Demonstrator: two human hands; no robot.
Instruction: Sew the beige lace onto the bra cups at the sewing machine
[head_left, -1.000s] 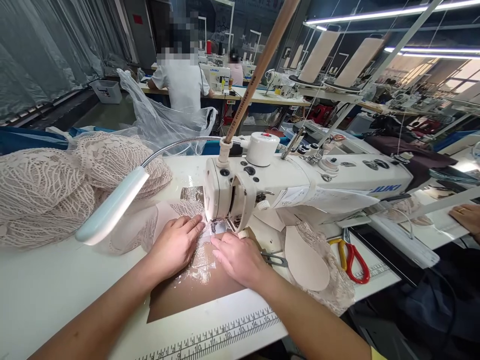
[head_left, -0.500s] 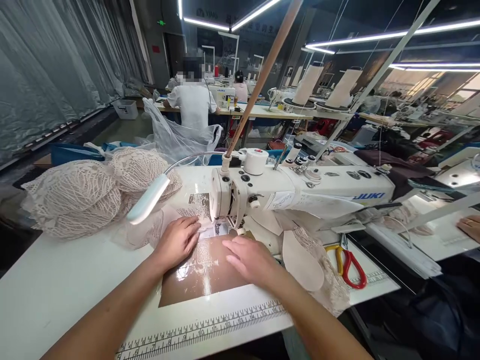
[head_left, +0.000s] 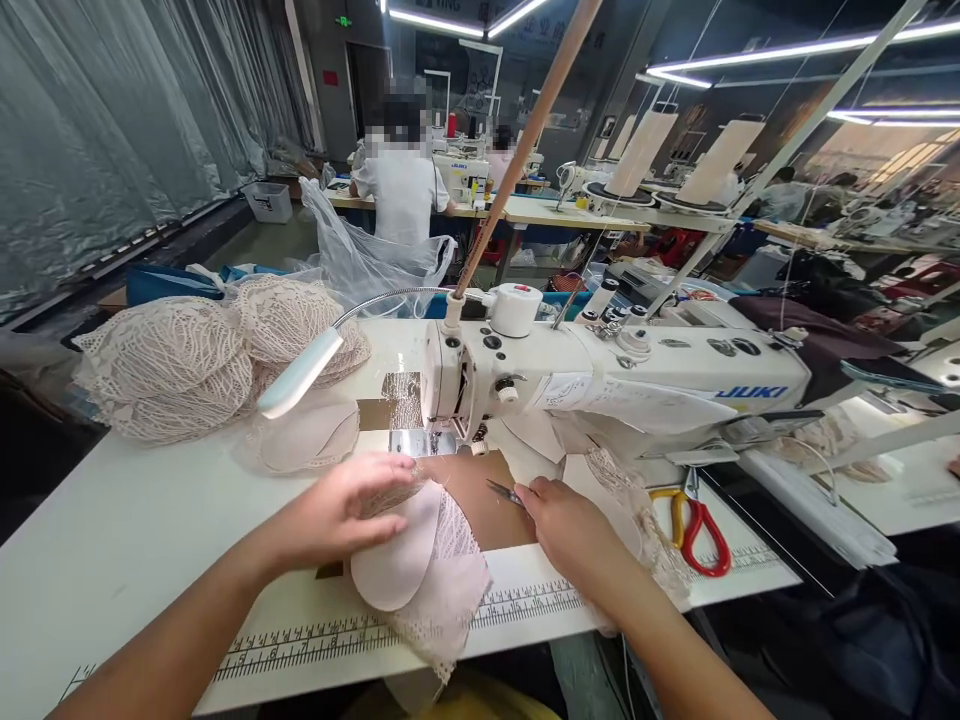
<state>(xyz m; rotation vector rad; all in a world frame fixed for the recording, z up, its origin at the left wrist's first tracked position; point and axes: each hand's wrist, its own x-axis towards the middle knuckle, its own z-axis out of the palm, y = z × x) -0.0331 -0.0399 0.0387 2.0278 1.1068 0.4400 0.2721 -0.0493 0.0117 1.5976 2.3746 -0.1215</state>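
Observation:
A lace cup piece point(head_left: 457, 585) with a smooth beige oval panel point(head_left: 397, 565) lies at the table's front edge, its lower end hanging over. My left hand point(head_left: 349, 510) rests over its upper left part, fingers stretched and thumb apart, lace showing between them. My right hand point(head_left: 566, 515) is closed around small thread snips point(head_left: 506, 492), their dark tips pointing left over the brown plate point(head_left: 480, 510). Their handles are hidden in my fingers. Just beyond stands the sewing machine point(head_left: 615, 365), its needle area point(head_left: 442, 440) behind the lace piece.
Lace cups point(head_left: 165, 370) are heaped at the left, near a flexible-neck lamp point(head_left: 300, 375). Another lace piece point(head_left: 311, 435) lies below it. Red-and-yellow-handled scissors point(head_left: 705, 535) lie at the right beside more beige pieces point(head_left: 600, 500). A person in white point(head_left: 405, 195) sits farther back.
The lace piece has come from beside the needle toward the front edge, over the brown plate. My right hand, flat before, now grips the snips. The camera view has shifted slightly.

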